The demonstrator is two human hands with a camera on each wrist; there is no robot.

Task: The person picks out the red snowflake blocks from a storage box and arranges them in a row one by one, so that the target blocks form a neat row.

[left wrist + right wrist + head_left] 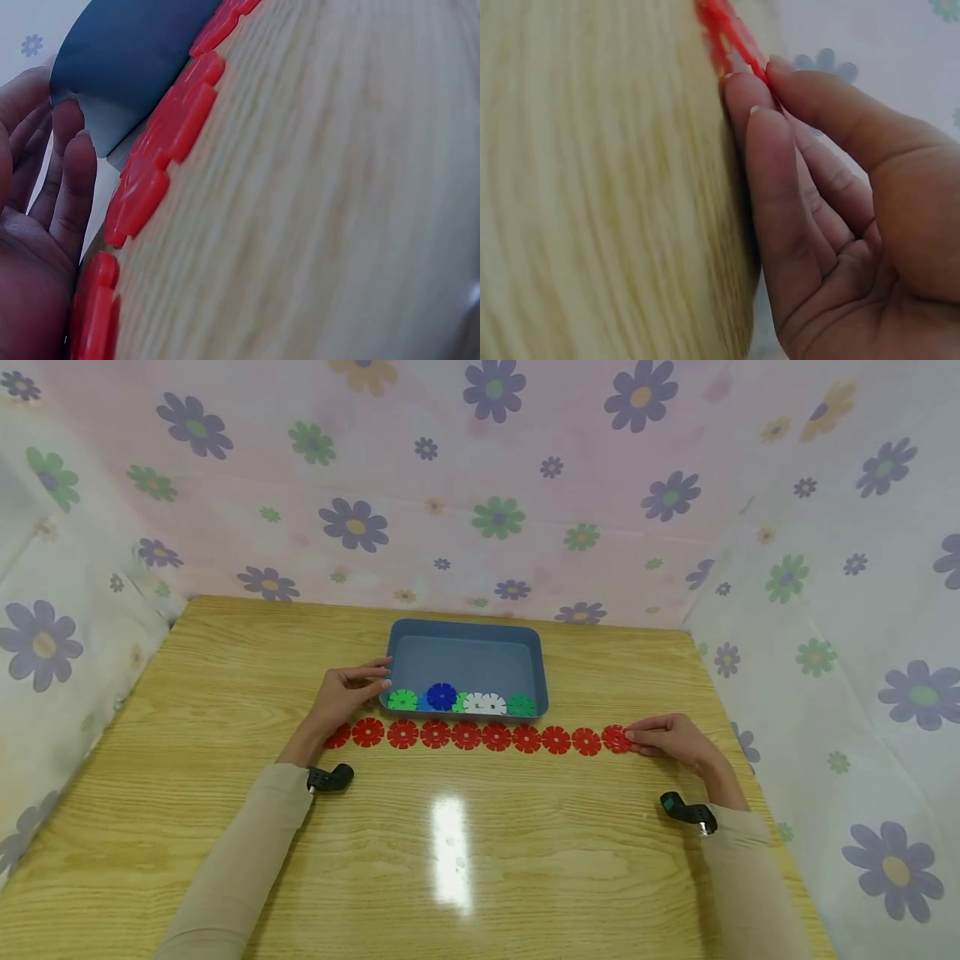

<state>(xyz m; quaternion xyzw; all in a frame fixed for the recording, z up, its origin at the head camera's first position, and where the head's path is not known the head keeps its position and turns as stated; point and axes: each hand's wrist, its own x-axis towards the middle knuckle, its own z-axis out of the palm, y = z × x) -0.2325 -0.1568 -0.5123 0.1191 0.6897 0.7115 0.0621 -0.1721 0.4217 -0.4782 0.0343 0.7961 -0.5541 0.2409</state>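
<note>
A long row of flat red notched discs [467,736] lies across the table in front of a blue-grey tray [468,628]. At the row's right end, my right hand [675,742] pinches a red snowflake disc [735,34] between thumb and fingertips; it is slightly tilted, over or against the last disc. My left hand [341,697] is at the tray's left front corner, its fingers extended and touching the tray wall [127,67]. Its wrist partly hides the leftmost red disc [337,737]. No disc shows in the left hand.
Along the tray's front side lie green discs [402,700], a dark blue disc [442,697] and white discs [492,703], some overlapping. The wooden table [540,860] extends toward me. Flowered cloth [450,527] stands behind it and at both sides.
</note>
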